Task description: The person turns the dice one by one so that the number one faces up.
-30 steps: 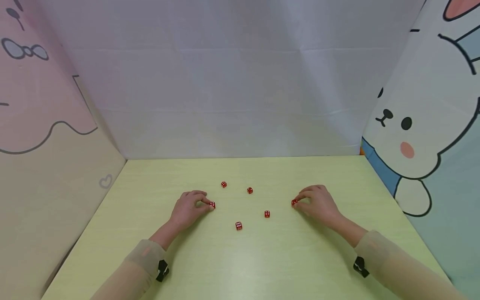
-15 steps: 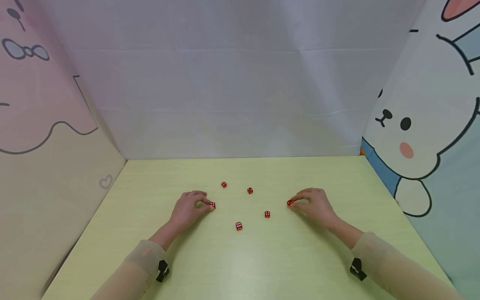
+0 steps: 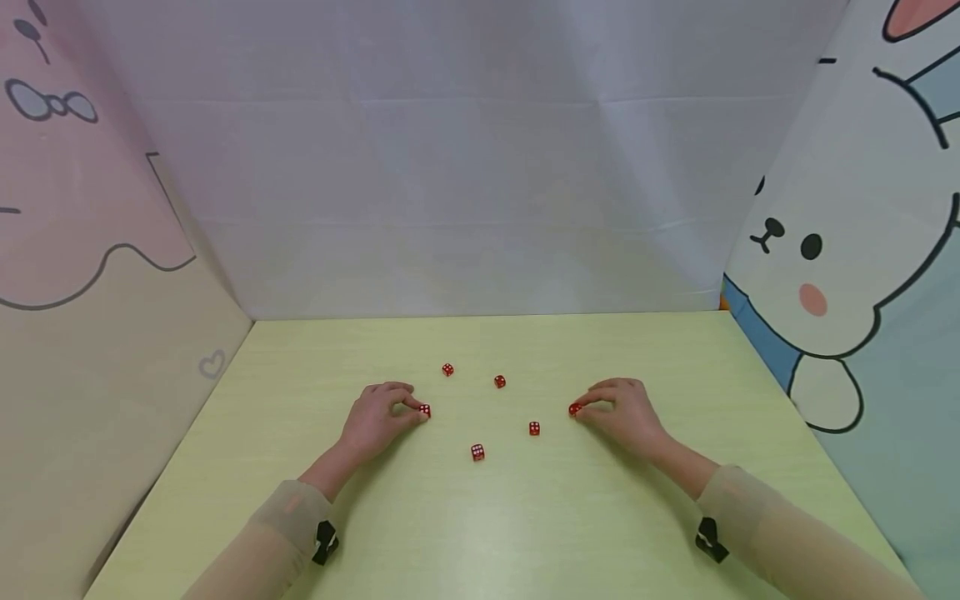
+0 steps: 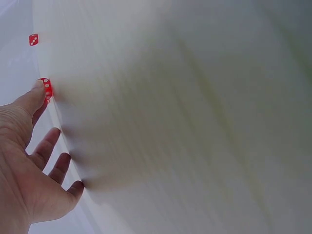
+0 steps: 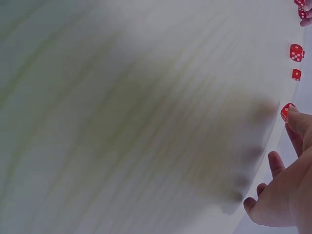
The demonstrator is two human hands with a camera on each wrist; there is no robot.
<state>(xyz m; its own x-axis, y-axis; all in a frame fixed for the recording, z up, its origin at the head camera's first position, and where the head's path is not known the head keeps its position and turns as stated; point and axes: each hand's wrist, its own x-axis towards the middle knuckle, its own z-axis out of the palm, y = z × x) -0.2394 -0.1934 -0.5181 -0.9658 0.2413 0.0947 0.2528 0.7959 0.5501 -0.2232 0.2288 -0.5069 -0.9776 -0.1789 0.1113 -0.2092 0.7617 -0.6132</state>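
Nearest, the right sleeve [image 3: 795,525] has drawn inward over the bench [image 3: 480,542], while the left sleeve [image 3: 262,533] lies as before. On the bench between the arms, the front die [image 3: 477,452] sits unmoved, and so does the middle die [image 3: 534,428], beyond it and to its right.

A little farther off are the hands. The right hand [image 3: 626,415] has shifted left, bringing the right die [image 3: 574,410] nearer the middle die and narrowing the gap between the two held dice; it is near the middle die but apart from it. The right hand pinches its die between thumb and forefinger, with the other fingers partly bent and holding nothing. The left hand [image 3: 375,419] has kept its place, pinching the left die [image 3: 425,411] in the same way, its remaining fingers spread and free. Whether either held die touches the bench, I cannot tell.

Farther back, the far-right die [image 3: 499,381] and the far-left die [image 3: 447,369] lie loose and apart. Behind the bench hangs a pale cloth [image 3: 480,183].
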